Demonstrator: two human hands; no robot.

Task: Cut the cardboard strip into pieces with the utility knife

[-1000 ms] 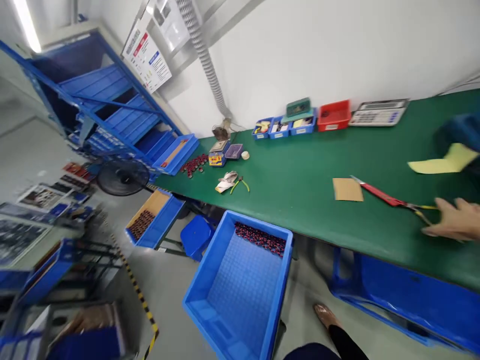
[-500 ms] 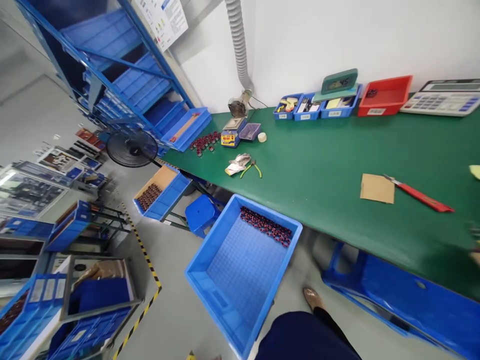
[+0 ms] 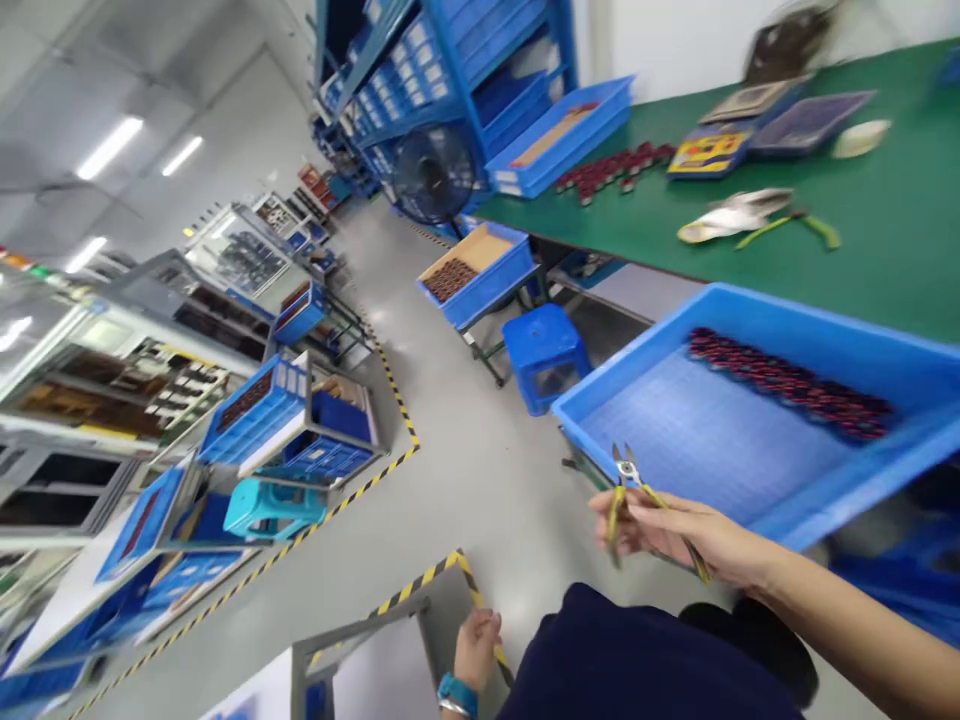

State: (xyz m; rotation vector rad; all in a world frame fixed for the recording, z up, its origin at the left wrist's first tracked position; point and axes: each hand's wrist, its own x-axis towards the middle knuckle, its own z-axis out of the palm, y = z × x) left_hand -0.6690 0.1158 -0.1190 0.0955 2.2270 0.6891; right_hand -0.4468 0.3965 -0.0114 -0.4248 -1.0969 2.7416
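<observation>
In my right hand (image 3: 701, 530) are wire cutters (image 3: 628, 470) with yellow handles, their jaws pointing up and slightly apart. My fingers wrap round the handles beside the near edge of a large blue tray (image 3: 622, 400). Inside that tray, a row of dark red and black ring-shaped parts (image 3: 787, 378) lies along the far side. My left hand (image 3: 478, 642) hangs low at the left of my body, fingers curled, with nothing visible in it. It has a blue-strapped watch (image 3: 457, 692) at the wrist and touches nothing.
On the green table (image 3: 900, 270) lie a glove (image 3: 735, 215), green-handled pliers (image 3: 817, 228) and dark red parts (image 3: 615, 170). A blue stool (image 3: 546, 345), a crate (image 3: 480, 270) and a fan (image 3: 433, 172) stand beyond. Yellow-black tape (image 3: 397, 370) marks the floor.
My view has swung left and the tray now appears larger at the right. My right hand with the wire cutters and my left hand have come clearly into view.
</observation>
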